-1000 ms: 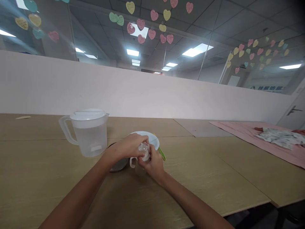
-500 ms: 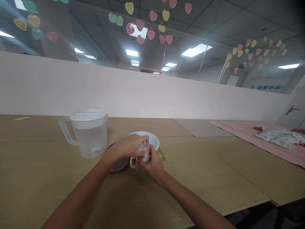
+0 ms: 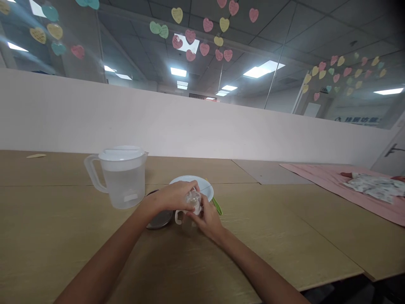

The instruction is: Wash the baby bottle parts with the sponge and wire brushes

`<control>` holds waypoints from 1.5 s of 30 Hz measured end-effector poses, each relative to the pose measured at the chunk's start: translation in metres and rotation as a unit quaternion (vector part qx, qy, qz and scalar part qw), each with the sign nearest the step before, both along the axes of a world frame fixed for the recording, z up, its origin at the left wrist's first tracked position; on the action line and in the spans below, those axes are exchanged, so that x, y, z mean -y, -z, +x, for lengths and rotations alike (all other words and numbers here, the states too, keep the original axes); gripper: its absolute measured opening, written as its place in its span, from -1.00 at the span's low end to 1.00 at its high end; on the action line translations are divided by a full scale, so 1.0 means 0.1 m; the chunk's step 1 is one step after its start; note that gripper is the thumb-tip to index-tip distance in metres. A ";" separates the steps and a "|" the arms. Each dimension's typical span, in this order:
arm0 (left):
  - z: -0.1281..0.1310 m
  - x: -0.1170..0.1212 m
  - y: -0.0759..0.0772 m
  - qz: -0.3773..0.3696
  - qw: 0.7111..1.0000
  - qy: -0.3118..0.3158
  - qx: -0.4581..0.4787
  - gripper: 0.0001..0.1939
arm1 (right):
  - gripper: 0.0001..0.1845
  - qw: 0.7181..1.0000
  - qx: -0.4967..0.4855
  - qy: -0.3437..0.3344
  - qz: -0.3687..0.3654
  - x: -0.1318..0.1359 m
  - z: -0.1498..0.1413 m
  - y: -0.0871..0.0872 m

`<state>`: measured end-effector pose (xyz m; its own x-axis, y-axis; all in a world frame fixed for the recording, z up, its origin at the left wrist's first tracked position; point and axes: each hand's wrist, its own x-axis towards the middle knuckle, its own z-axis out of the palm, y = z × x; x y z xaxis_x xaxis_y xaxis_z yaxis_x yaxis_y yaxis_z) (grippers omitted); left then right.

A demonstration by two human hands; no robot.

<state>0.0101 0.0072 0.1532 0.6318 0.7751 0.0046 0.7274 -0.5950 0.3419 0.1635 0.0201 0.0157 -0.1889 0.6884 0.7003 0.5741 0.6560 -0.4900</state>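
I look out over a wide, pale brown wood-look desk [image 3: 268,236] with thin seams across its top. Behind it runs a plain white wall [image 3: 190,126], and above that a long glass panel [image 3: 133,50] with ceiling lights showing in it. To the far right, a pink cloth [image 3: 303,175] covers part of the desk, and a white patterned fabric item [image 3: 375,186] lies on it. Left of centre stands a large translucent plastic pitcher [image 3: 125,183] with a white lid and a side handle.

In the middle, my left hand [image 3: 177,196] and right hand [image 3: 209,217] meet in front of a round white plate [image 3: 207,190]. Partly hidden by the left hand and forearm is a round grey dish-like thing [image 3: 160,220] with a dark rim. Both hands have a closed grip on a small, clear, rounded plastic object [image 3: 194,197]: left fingers over its top and near side, right fingers around its other side. Just beside the right hand, a slim green handle [image 3: 217,207] pokes out by the plate. Under the left hand shows a pale curved handle [image 3: 177,217]; I cannot tell what it belongs to. Small heart-shaped paper notes [image 3: 190,36] in pink, yellow and green dot the glass.
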 end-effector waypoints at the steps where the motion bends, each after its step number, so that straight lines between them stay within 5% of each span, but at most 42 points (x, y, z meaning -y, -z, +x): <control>1: -0.02 0.00 0.00 -0.002 1.000 0.001 0.000 -0.61 | -0.45 1.000 0.000 -0.009 0.004 -0.01 0.01 0.01; 11: -0.16 -0.10 0.09 -0.033 0.998 0.022 -0.047 -0.04 | -0.34 0.999 -0.024 -0.015 0.033 -0.01 0.03 0.08; 20: -0.18 -0.06 -0.01 -0.038 0.999 0.035 -0.006 -0.20 | -0.37 0.998 -0.005 -0.045 0.039 0.04 0.00 -0.07; 28: -0.12 -0.02 -0.04 0.039 0.998 0.049 -0.002 -0.62 | -0.29 0.998 0.032 -0.053 -0.026 -0.01 0.04 -0.04; 45: -0.09 -0.01 -0.02 0.098 0.993 0.059 -0.019 -0.71 | -0.45 0.998 0.034 -0.006 -0.053 -0.02 0.05 -0.04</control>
<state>0.0007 0.0086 0.1556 0.7209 0.6822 0.1223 0.6590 -0.7293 0.1839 0.1689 0.0217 0.0202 -0.2428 0.7551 0.6090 0.6002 0.6101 -0.5172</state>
